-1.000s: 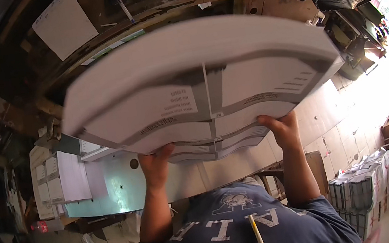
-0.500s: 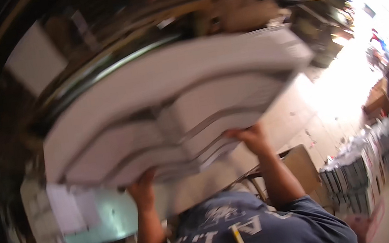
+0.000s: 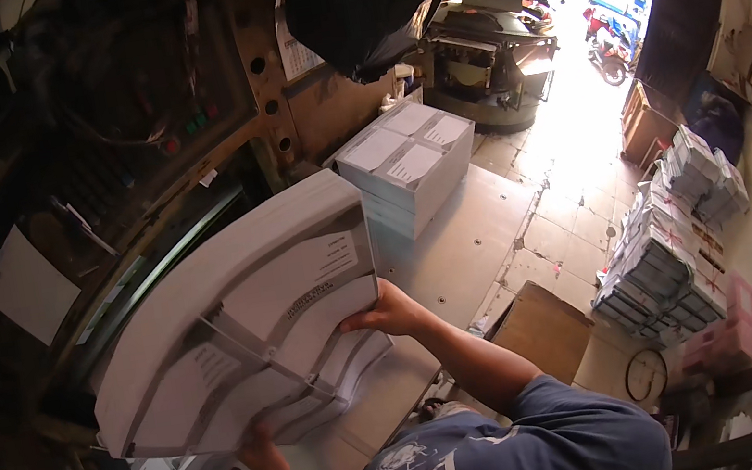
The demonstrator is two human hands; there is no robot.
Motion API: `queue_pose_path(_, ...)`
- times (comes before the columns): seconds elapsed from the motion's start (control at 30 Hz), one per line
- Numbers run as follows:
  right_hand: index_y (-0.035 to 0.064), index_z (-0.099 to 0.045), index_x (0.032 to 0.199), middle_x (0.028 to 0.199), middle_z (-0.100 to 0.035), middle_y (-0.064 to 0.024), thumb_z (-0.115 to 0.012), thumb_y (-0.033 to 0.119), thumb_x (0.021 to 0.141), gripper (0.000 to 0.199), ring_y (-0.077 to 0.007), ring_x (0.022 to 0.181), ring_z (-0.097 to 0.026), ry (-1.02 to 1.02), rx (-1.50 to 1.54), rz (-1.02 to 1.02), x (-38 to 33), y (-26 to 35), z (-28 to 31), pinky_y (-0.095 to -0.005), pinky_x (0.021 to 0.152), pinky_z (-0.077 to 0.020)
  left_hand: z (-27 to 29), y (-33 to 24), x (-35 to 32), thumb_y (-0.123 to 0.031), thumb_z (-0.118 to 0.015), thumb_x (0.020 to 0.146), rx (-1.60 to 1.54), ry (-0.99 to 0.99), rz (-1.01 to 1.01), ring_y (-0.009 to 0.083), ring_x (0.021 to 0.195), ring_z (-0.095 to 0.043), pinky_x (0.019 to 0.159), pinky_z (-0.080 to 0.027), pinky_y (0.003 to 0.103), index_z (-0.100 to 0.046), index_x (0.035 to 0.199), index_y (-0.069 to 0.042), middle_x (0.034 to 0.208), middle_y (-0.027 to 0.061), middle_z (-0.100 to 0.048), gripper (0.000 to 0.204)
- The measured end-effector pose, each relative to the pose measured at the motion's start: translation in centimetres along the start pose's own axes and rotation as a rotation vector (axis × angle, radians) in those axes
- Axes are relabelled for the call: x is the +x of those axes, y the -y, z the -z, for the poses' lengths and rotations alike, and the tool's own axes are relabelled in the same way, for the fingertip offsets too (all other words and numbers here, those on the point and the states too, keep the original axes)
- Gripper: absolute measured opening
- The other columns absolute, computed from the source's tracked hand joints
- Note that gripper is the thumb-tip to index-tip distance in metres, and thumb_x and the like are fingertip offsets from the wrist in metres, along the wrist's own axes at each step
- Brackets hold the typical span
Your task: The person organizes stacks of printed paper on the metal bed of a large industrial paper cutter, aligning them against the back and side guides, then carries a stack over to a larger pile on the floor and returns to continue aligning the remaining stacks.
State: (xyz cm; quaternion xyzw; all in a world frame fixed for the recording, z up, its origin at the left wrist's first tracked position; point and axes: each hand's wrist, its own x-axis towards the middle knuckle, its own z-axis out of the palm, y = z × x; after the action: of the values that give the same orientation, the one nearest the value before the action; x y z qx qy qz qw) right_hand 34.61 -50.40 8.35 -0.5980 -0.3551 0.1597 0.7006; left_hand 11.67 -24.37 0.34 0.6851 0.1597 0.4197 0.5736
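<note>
A thick stack of large printed paper sheets (image 3: pixel 295 276) is tilted up in front of me, its lower edge bending into waves. My right hand (image 3: pixel 386 313) grips its near right part, thumb lying over the top sheet. At the near left edge, my left hand (image 3: pixel 259 447) is closed on the same stack; its fingers are partly hidden in shadow. A second, squared stack of printed sheets (image 3: pixel 408 157) sits on the metal table (image 3: pixel 455 243) beyond, to the right of the held one.
A large dark machine (image 3: pixel 240 173) rises on the far left. A black bag (image 3: pixel 362 13) hangs above. On the right, several tied bundles of printed paper (image 3: pixel 657 261) stand on the tiled floor, near a brown cardboard box (image 3: pixel 536 333) and a pink crate (image 3: pixel 720 325). Beyond is a bright doorway.
The stack has moved left and toward me, and its right end no longer covers the squared stack behind. Both hands remain on it. My view has turned to the right.
</note>
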Motion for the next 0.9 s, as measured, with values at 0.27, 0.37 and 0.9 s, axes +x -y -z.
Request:
queue_pose_path(0.27, 0.0011, -0.058, 0.115, 0.102, -0.068, -0.0117, -0.078, 0.02, 0.077, 0.047, -0.0173, 0.098, -0.063, -0.231, -0.321, -0.262, -2.1, 4.9, -3.5, -0.0315, 0.087, -0.0481, 1.3, -5.3, 3.4, -0.038, -0.07, 0.087, 0.083, 0.21, 0.334, 0.017, 0.095, -0.056, 0.087, -0.045, 0.032, -0.056, 0.116, 0.005, 0.105, 0.0076, -0.061, 0.055)
queue_pose_path(0.37, -0.0013, -0.063, 0.108, 0.093, -0.07, -0.0113, -0.076, 0.021, 0.079, 0.039, -0.0175, 0.087, -0.065, -0.279, -0.291, -0.586, -3.7, 3.0, -3.2, -0.0323, 0.08, -0.0505, -1.0, -1.3, 3.2, -0.035, -0.071, 0.087, 0.01, 0.28, 0.512, 0.0131, 0.087, -0.055, 0.08, -0.047, 0.03, -0.059, 0.113, 0.006, 0.097, 0.0049, -0.063, 0.05)
queue_pose_path(0.9, -0.0023, -0.057, 0.108, 0.093, -0.065, -0.0127, -0.06, 0.021, 0.092, 0.029, -0.0221, 0.072, -0.067, -0.199, 0.499, -0.816, -11.0, -10.9, 2.3, -0.0376, 0.06, -0.0589, -4.3, 7.2, 5.4, -0.05, -0.074, 0.078, 0.441, 0.586, 0.719, 0.028, 0.099, -0.064, 0.084, -0.05, 0.036, -0.065, 0.108, 0.006, 0.102, 0.0203, -0.067, 0.064)
